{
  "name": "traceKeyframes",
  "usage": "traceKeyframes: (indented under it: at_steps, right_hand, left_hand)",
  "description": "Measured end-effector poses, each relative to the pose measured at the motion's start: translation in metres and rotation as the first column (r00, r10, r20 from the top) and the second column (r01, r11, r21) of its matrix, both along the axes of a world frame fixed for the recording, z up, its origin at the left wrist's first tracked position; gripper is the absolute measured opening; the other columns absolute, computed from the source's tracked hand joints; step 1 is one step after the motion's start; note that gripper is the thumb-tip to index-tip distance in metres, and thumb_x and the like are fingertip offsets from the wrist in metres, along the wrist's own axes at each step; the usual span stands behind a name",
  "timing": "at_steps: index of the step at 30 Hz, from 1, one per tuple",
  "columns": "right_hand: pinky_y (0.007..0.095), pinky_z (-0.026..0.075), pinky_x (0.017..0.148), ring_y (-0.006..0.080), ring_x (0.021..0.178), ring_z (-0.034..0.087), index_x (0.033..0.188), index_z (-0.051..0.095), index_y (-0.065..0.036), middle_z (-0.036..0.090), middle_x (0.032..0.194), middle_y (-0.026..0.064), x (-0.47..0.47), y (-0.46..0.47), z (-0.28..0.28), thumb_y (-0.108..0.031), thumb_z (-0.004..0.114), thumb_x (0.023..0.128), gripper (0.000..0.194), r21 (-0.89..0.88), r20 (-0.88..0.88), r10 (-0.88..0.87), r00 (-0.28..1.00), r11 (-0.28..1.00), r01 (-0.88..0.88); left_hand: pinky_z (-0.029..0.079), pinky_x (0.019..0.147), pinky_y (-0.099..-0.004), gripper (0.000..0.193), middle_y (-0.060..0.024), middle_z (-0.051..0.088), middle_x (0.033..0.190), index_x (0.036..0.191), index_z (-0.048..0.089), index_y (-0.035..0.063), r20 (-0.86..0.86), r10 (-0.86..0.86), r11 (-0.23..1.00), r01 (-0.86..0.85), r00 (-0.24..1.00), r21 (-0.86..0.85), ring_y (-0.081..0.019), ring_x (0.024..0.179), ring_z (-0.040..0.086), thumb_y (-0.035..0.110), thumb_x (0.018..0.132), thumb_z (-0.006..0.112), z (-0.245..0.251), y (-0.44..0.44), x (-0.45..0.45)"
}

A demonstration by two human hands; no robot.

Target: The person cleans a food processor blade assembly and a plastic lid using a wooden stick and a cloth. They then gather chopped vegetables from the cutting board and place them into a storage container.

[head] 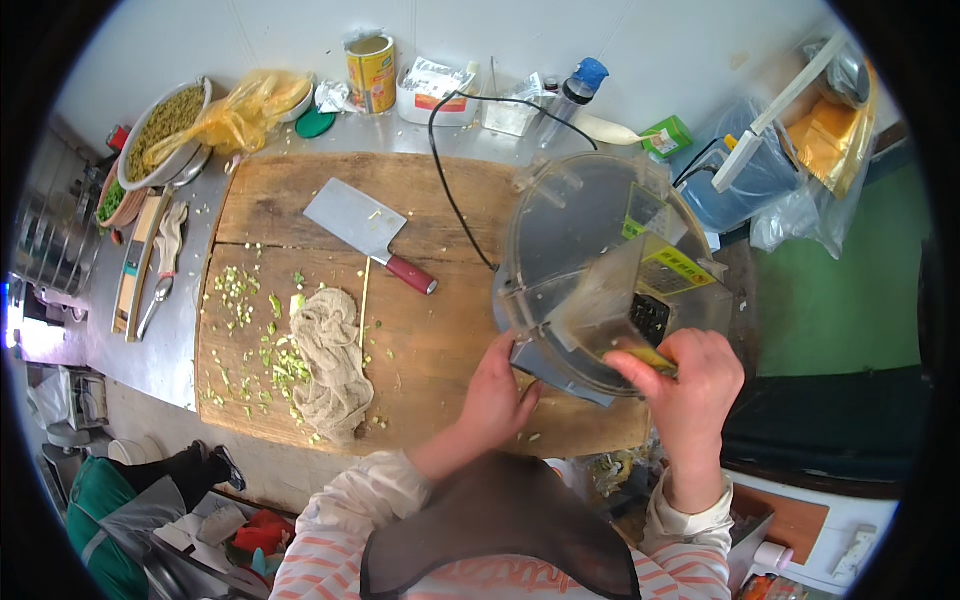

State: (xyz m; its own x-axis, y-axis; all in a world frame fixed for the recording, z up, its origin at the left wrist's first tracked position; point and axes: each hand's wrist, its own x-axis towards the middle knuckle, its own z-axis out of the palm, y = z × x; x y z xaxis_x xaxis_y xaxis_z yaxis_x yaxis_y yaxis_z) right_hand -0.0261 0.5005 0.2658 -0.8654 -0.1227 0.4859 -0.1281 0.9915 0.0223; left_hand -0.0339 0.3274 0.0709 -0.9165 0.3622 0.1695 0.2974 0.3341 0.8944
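An electric vegetable cutting machine [577, 206] with a round clear plastic lid stands at the right end of a wooden cutting board [442, 337]. My left hand [499, 394] grips the machine's near left edge, the thumb against the lid's rim. My right hand [694, 382] pinches the near edge of a clear feed chute [600, 300] that bears a yellow label. Its fingertips are partly hidden. To the left lie a cleaver [360, 217] with a red handle, a crumpled beige cloth [330, 367] and scattered chopped green pieces [289, 371].
A black cord [442, 165] loops behind the machine. Along the wall stand a bowl of chopped greens [165, 135], a yellow can [371, 75], a white tub [435, 97] and a bottle [574, 101]. A mandoline slicer [141, 262] and spoon [155, 304] lie left. Another person's legs [161, 472] show lower left.
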Motion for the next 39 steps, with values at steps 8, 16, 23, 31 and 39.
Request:
traceKeyframes:
  at_steps: [8,16,23,31,39]
  right_hand:
    - [0.0472,0.05,0.084,0.0335,0.094,0.061,0.106,0.063,-0.005,0.064,0.103,0.014,0.009,-0.034,0.017,-0.031,0.077,0.082,0.038,0.139,-0.197,-0.064,0.978,0.986,0.093]
    - [0.0561,0.04,0.107,0.0344,0.116,0.057,0.121,0.062,-0.004,0.06,0.123,0.0151,-0.063,-0.096,-0.051,-0.017,0.073,0.079,0.045,0.258,0.09,0.396,0.914,0.877,-0.405]
    - [0.0517,0.038,0.108,0.0284,0.114,0.057,0.121,0.06,-0.002,0.064,0.113,0.0109,-0.092,-0.103,-0.066,-0.005,0.063,0.085,0.037,0.266,0.189,0.419,0.888,0.849,-0.457]
    - [0.053,0.039,0.107,0.0325,0.115,0.056,0.12,0.06,-0.002,0.061,0.118,0.0147,-0.083,-0.092,-0.06,-0.004,0.065,0.084,0.036,0.213,0.079,0.441,0.894,0.869,-0.447]
    - [0.0559,0.042,0.104,0.0403,0.119,0.054,0.119,0.06,-0.001,0.057,0.127,0.0182,-0.012,-0.127,-0.102,0.001,0.063,0.08,0.039,-0.043,0.002,0.547,0.837,0.836,-0.546]
  left_hand:
    - [0.052,0.084,-0.047,0.043,-0.026,0.064,0.103,0.12,0.049,0.0001,0.184,-0.106,0.99,0.086,0.977,0.114,-0.0421,0.097,0.065,0.008,0.082,0.067,-0.027,-0.008,-0.043]
    - [0.051,0.072,-0.0524,0.032,-0.0259,0.065,0.084,0.11,0.053,0.0003,0.17,-0.184,0.962,0.142,0.968,0.233,-0.0447,0.081,0.065,0.009,0.081,0.064,-0.078,0.009,-0.04]
    - [0.051,0.066,-0.0496,0.043,-0.0218,0.064,0.079,0.116,0.051,-0.0002,0.137,-0.065,0.997,0.057,0.989,0.061,-0.0408,0.076,0.064,0.013,0.079,0.068,-0.065,0.007,-0.027]
    - [0.05,0.072,-0.0517,0.021,-0.0202,0.065,0.09,0.1,0.053,0.002,0.216,-0.206,0.976,0.215,0.954,-0.021,-0.0394,0.086,0.065,0.017,0.088,0.062,-0.042,-0.026,-0.022]
    - [0.049,0.084,-0.0405,0.03,-0.0112,0.057,0.095,0.096,0.06,0.0068,-0.341,0.224,0.698,-0.394,0.913,-0.598,-0.031,0.093,0.057,0.018,0.071,0.073,-0.079,-0.248,0.021]
